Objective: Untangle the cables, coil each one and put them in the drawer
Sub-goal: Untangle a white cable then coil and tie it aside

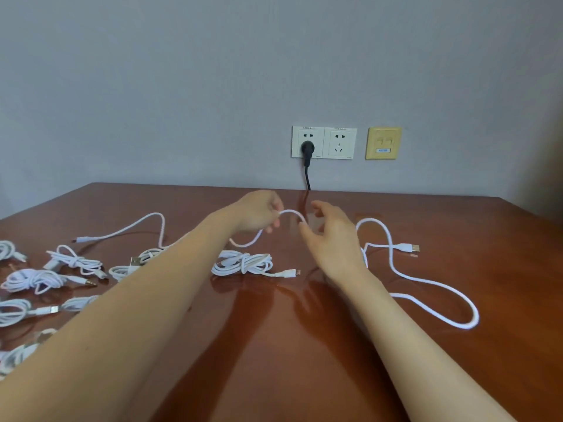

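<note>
Brown table under wall sockets. Left hand grips a loose cable above mid-table; right hand pinches its raised arch. Coiled cables lie left.

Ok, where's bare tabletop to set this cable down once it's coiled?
Bare table between the left forearm and right forearm, nearer than the coiled bundle. Also right of the cable loop, out to the edge. Crowded: the left side, full of bundles.
</note>
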Demonstrator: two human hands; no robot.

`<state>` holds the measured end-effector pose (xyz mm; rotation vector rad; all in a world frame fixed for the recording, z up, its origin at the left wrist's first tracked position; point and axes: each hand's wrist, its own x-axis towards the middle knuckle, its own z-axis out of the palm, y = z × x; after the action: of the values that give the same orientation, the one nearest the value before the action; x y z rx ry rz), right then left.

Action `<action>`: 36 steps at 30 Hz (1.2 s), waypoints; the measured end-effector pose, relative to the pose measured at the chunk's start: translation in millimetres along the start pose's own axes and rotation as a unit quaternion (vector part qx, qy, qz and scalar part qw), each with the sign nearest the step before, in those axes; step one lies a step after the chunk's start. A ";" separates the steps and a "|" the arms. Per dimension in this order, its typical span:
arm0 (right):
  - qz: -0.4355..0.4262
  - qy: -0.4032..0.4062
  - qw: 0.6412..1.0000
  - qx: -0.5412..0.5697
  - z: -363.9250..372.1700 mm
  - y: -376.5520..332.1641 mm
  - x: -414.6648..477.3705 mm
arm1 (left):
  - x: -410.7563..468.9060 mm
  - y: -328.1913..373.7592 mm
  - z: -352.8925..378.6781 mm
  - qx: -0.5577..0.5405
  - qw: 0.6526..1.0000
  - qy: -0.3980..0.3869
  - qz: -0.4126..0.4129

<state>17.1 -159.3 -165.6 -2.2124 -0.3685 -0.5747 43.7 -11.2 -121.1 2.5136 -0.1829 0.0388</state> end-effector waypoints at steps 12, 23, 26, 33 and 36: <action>0.199 0.174 0.929 0.260 -20.5 9.9 15.2 | -1.1 27.5 24.2 0.001 0.994 -0.064 0.088; 0.261 0.379 0.807 0.370 -43.8 13.2 15.9 | 0.6 -21.0 17.7 -0.020 0.999 0.027 -0.019; 0.224 0.315 0.887 0.253 -35.5 15.3 11.5 | 5.4 -13.8 13.5 -0.126 0.984 0.124 -0.035; -0.018 0.107 0.984 -0.144 -24.4 1.5 0.7 | -0.7 36.6 -1.5 -0.430 0.901 0.059 0.001; -0.027 0.064 0.992 -0.110 -23.7 -3.3 -0.4 | -5.6 48.1 -6.6 -0.505 0.863 0.027 0.018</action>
<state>8.7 -175.4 -150.1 -2.3652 -0.3115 -0.8151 31.5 -45.3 -88.3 1.4527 -0.1657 0.0194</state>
